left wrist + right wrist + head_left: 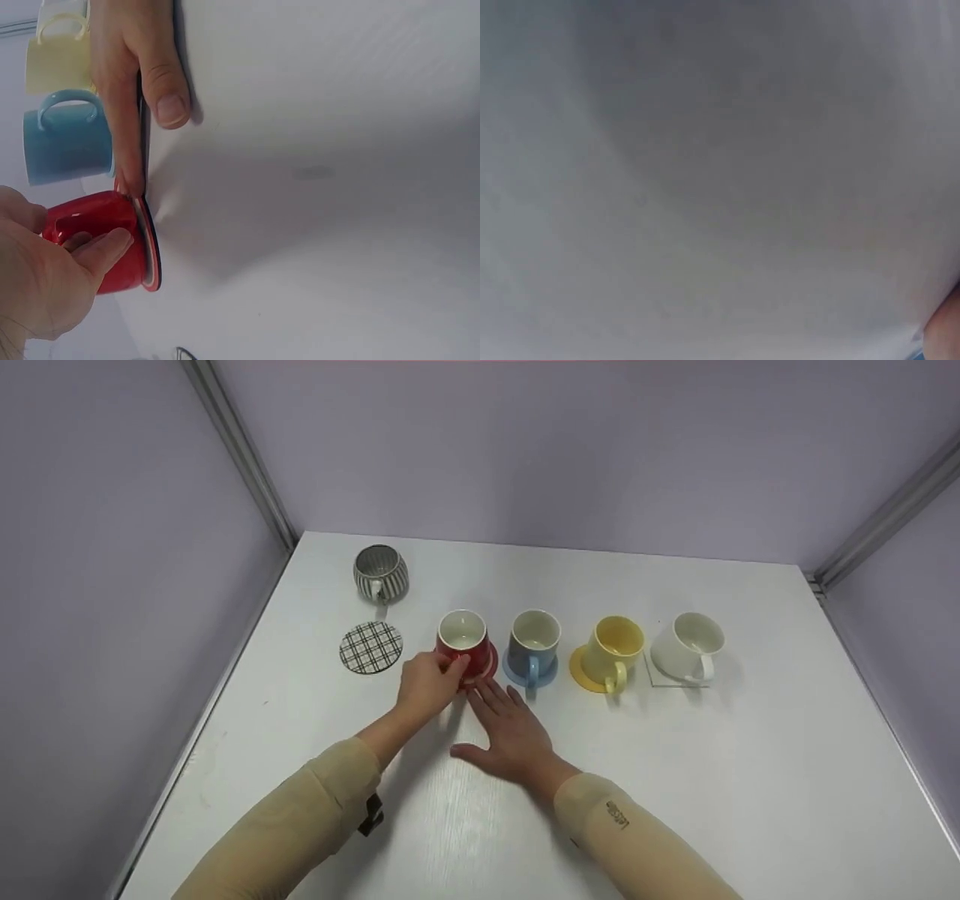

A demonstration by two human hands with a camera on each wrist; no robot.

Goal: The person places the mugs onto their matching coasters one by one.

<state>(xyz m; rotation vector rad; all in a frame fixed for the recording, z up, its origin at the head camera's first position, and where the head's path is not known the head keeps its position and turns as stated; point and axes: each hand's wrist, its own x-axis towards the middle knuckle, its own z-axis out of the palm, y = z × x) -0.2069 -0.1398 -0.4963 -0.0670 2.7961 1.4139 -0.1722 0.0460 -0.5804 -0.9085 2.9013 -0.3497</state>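
In the head view a red mug with a white inside stands on a round red coaster. The left hand holds this mug by its handle, thumb on top; the left wrist view shows the thumb and fingers about the handle of the red mug. Flat on the table lies the right hand, fingers straight and thumb spread, its fingertips at the near edge of the red coaster. Only a sliver of the right hand enters the right wrist view.
Rightward stand a blue mug on a blue coaster, a yellow mug on a yellow coaster, and a white mug on a square coaster. At left, a striped mug is behind a round checked coaster. Walls border the white table.
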